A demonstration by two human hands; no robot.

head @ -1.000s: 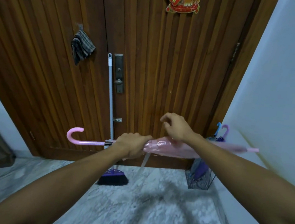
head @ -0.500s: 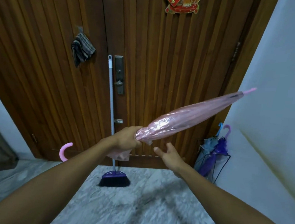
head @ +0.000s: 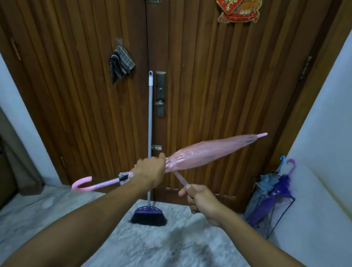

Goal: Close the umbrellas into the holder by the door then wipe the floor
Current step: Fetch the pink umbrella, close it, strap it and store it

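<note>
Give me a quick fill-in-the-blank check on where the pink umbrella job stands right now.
1. The left hand grips the folded pink umbrella near its ____ end.
2. The right hand pinches the umbrella's ____.
3. The wire holder by the door already holds ____ umbrellas.
4. The broom leans against the ____.

Missing words: handle; strap; two; door

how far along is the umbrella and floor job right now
Done: a grey umbrella and a purple umbrella stand closed in the wire holder. In hand: the left hand grips the folded pink umbrella while the right hand pulls its strap. Left: stowing it and wiping the floor.
</note>
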